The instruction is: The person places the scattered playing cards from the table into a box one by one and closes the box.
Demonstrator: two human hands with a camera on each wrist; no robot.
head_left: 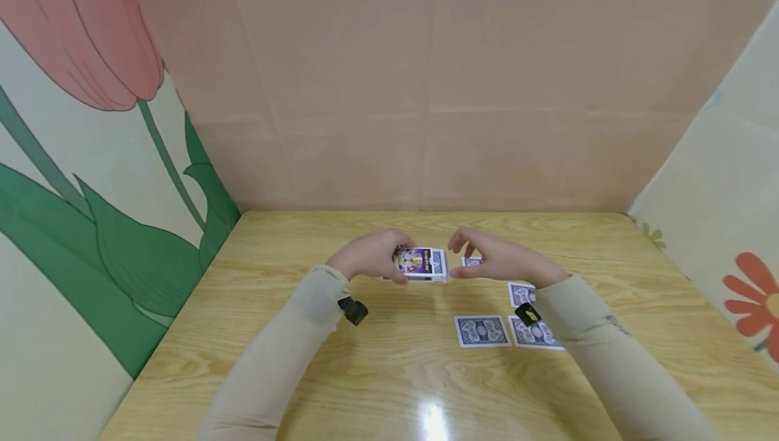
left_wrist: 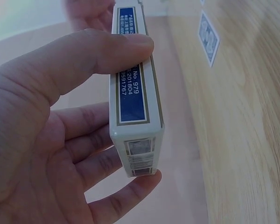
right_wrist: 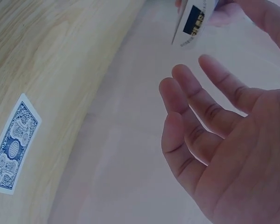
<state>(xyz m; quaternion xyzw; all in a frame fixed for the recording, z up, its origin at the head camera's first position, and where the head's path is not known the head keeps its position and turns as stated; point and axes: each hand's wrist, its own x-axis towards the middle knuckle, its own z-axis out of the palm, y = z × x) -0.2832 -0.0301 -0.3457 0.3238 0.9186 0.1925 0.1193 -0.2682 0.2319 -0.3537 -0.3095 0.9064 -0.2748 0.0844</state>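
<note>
Purple-fronted playing-card box [head_left: 416, 262] was steadied, left hand [head_left: 376, 256] gripping; right hand [head_left: 504, 258], half-open and empty, apparently needed next to reach the box's blurred end [right_wrist: 193, 20].

Head view: forward-down from above the table [head_left: 377, 380]. Wrist views: close, facing left hand [left_wrist: 42, 154] and right hand [right_wrist: 245, 149]; both share the box [left_wrist: 133, 102], upper right in the latter.

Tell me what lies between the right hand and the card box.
Nothing: the right wrist view shows only an open gap between the right hand and the card box, with the pinkish backdrop behind it.
</note>
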